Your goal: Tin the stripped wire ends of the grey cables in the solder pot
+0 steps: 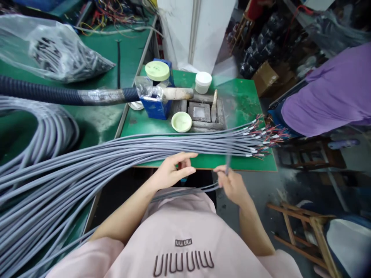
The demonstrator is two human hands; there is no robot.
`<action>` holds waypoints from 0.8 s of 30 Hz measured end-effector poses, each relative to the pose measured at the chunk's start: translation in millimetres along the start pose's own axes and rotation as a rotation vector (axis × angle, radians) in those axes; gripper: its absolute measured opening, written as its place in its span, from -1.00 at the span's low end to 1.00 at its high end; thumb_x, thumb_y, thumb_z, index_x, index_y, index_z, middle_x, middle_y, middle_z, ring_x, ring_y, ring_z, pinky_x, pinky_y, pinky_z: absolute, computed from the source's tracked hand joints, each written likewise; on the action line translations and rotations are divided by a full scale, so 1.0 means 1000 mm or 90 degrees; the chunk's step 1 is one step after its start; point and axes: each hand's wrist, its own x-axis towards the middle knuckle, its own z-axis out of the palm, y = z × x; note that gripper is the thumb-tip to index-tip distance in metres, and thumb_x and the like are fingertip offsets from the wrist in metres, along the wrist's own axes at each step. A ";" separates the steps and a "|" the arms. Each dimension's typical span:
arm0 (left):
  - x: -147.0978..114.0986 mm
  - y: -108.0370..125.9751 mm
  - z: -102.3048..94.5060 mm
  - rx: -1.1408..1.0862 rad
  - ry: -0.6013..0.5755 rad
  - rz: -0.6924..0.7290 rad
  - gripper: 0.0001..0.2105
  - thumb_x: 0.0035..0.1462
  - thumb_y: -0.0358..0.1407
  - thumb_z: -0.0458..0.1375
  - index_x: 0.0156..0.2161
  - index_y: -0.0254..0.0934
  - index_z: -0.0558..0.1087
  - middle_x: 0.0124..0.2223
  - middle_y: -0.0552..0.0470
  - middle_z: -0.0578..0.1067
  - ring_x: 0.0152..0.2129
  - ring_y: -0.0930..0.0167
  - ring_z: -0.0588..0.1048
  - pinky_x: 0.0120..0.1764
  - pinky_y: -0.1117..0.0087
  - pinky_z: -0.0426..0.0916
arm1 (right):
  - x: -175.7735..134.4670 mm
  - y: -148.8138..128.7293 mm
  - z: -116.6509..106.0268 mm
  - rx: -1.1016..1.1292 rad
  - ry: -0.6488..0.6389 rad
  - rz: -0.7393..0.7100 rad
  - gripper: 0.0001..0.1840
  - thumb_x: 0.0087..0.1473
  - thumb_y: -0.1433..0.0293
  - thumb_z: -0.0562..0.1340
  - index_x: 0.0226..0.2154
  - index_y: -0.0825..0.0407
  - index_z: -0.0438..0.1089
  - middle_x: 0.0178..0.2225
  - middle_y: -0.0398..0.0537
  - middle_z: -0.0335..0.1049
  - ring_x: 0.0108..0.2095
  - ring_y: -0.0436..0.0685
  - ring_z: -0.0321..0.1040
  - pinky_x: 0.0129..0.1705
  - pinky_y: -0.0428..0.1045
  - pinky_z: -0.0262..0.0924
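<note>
A thick bundle of grey cables runs from the left across the green bench, its stripped ends fanned out at the right with red and dark wires and white bits showing. My right hand is closed on a grey cable just off the bench's front edge. One part of that cable stands up from my fingers, blurred by motion. To the left, my left hand has thumb and forefinger apart, near the bundle's front side, with nothing visible between them.
Behind the bundle sit a square solder pot, a pale green dish, a white tub and a ribbed hose on a blue box. A person in purple is at right, above a wooden stool.
</note>
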 end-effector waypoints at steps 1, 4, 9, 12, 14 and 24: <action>0.002 0.003 0.002 -0.049 -0.012 -0.017 -0.59 0.11 -0.13 0.20 0.01 -0.34 0.45 -0.45 0.09 0.38 -0.54 0.54 0.29 -0.41 0.50 0.27 | 0.000 0.002 0.006 -0.074 -0.073 -0.010 -0.74 0.28 0.30 -0.02 -0.20 0.02 0.33 -0.57 -0.17 0.38 -0.60 0.02 0.31 -0.50 -0.08 0.11; 0.008 0.006 0.005 -0.147 -0.004 -0.075 -0.57 0.11 -0.06 0.18 -0.05 -0.38 0.48 -0.50 0.11 0.34 -0.60 0.58 0.23 -0.49 0.53 0.20 | -0.005 0.011 0.020 -0.230 -0.207 -0.040 -0.74 0.28 0.33 -0.04 -0.21 0.03 0.31 -0.49 -0.10 0.45 -0.55 0.08 0.39 -0.50 -0.07 0.06; 0.010 0.005 0.006 -0.194 0.084 -0.125 -0.57 0.06 0.04 0.18 -0.32 -0.38 0.53 -0.46 0.02 0.45 -0.61 0.58 0.27 -0.53 0.56 0.21 | -0.024 0.032 0.019 -0.320 -0.325 -0.029 -0.75 0.29 0.36 -0.02 -0.26 0.04 0.34 -0.48 -0.07 0.48 -0.49 0.11 0.43 -0.48 -0.08 0.09; 0.007 0.003 0.015 -0.216 0.026 -0.115 -0.53 0.04 0.06 0.18 -0.54 -0.39 0.44 -0.34 -0.07 0.52 -0.57 0.57 0.33 -0.48 0.54 0.27 | -0.026 0.031 0.006 -0.219 -0.344 -0.073 -0.76 0.26 0.26 0.08 -0.24 0.01 0.40 -0.36 -0.05 0.50 -0.35 0.12 0.44 -0.34 -0.05 0.23; 0.004 0.001 0.026 -0.206 -0.056 -0.110 -0.54 0.09 0.03 0.15 -0.54 -0.38 0.44 -0.35 -0.08 0.53 -0.55 0.55 0.35 -0.46 0.53 0.28 | -0.020 0.022 -0.003 -0.110 -0.271 -0.107 -0.72 0.22 0.18 0.14 -0.17 -0.01 0.41 -0.29 -0.04 0.49 -0.28 0.12 0.42 -0.26 -0.02 0.27; -0.003 0.003 0.046 -0.018 -0.211 -0.049 -0.60 0.15 -0.07 0.13 -0.51 -0.38 0.49 -0.57 0.05 0.44 -0.60 0.53 0.34 -0.48 0.53 0.21 | 0.029 -0.037 0.009 0.146 -0.033 -0.107 -0.81 0.17 0.34 0.16 -0.43 0.01 0.41 -0.43 -0.11 0.37 -0.37 0.05 0.30 -0.31 -0.03 0.21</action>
